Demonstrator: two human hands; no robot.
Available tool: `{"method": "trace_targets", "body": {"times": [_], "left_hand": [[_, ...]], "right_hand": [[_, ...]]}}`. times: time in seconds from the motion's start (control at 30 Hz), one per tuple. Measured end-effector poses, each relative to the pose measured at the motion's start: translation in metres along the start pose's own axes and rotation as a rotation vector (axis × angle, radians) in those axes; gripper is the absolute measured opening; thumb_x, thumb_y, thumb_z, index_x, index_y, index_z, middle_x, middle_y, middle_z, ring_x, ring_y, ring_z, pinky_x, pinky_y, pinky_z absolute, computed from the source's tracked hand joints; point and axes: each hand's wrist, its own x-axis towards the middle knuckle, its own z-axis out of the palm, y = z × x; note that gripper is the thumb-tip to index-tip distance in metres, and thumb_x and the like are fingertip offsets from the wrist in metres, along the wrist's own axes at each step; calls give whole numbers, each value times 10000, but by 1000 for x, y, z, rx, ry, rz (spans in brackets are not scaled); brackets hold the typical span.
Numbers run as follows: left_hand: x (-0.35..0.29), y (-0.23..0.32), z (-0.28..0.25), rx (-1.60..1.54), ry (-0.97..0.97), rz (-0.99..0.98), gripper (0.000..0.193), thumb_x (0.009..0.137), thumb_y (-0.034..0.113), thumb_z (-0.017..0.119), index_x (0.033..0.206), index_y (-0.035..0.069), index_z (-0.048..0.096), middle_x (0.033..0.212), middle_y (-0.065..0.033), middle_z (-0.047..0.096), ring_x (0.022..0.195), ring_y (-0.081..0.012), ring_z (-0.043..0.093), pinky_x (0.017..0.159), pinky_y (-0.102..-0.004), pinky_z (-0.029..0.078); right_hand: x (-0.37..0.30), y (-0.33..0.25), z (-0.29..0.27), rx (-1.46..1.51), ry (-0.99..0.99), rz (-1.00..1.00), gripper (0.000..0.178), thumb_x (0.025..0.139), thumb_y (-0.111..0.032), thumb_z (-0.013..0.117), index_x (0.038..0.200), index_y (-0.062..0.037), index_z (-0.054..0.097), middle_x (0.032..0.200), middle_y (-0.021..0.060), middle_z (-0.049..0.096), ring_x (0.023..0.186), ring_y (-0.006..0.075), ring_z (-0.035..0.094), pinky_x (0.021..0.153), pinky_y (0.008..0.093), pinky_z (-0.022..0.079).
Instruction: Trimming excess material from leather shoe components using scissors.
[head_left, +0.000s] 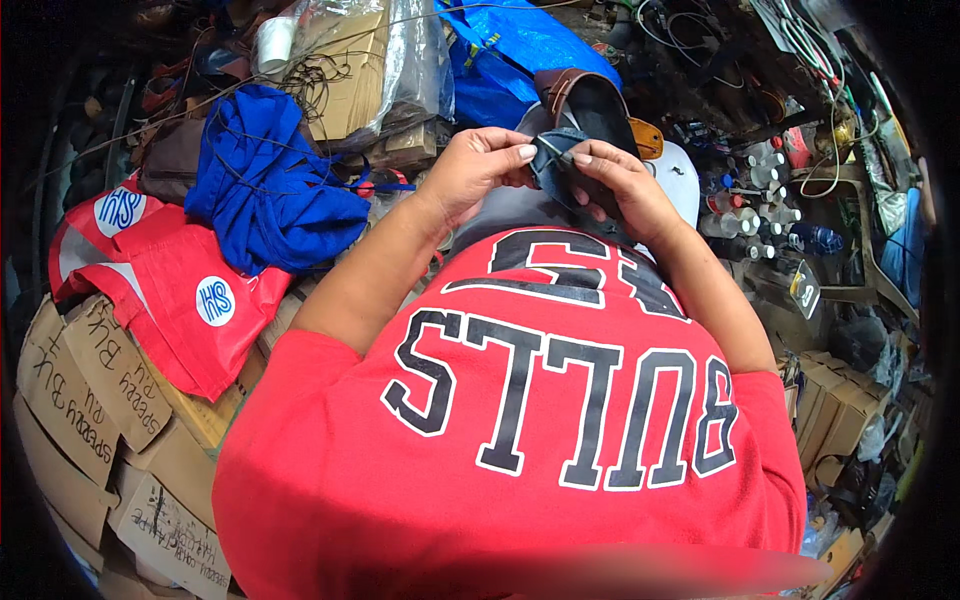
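My left hand (475,172) pinches the left edge of a small dark blue-black piece of material (553,168), thumb and forefinger pressed together. On its other side my right hand (627,188) grips the same piece, with its fingers curled partly behind. The piece looks folded, with thin light lines across it; its exact kind is not clear. It is held up above my lap, over the front of my red shirt (500,400). Just beyond the hands lies a dark sandal or shoe with a brown strap (572,86), partly covered by my right hand.
At left, a blue cloth (270,190) and red bags (190,290) lie over cardboard boxes (85,390). A blue plastic sheet (525,45) and plastic-wrapped cardboard (350,80) are at the far side. Several small bottles (750,205) stand at right, near loose cables (835,130).
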Motion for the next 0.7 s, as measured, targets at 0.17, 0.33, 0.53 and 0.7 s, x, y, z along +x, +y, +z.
{"method": "trace_targets", "body": {"times": [0.17,0.33,0.53,0.7], "left_hand": [[1,-16,-2,-39,0,-79,164,852,111,584,970,-1,611,839,-79,643,734,-156,602,706,-289,480],[2,-14,-9,-109,27,-27,218,868,123,563,1046,-1,594,898,-77,644,791,-150,600,747,-291,470],[2,-5,2,-118,-11,12,226,879,124,548,1060,-5,592,910,-75,647,797,-144,599,759,-298,473],[3,-5,4,-49,1,50,228,876,133,557,1051,-8,598,908,-76,647,792,-145,600,750,-289,475]], "right_hand": [[0,-20,-11,472,6,-244,281,890,-310,468,976,-47,516,637,17,496,458,80,388,473,191,331],[-15,-18,-10,-198,99,-50,217,896,-279,489,955,-77,542,657,15,512,515,75,446,458,195,332],[-12,-11,-1,-462,122,-53,212,899,-258,503,940,-59,564,649,-6,493,536,62,441,469,206,352],[-13,-12,0,-460,123,-47,217,898,-256,506,946,-54,567,645,-9,487,541,63,444,470,209,353]]}}
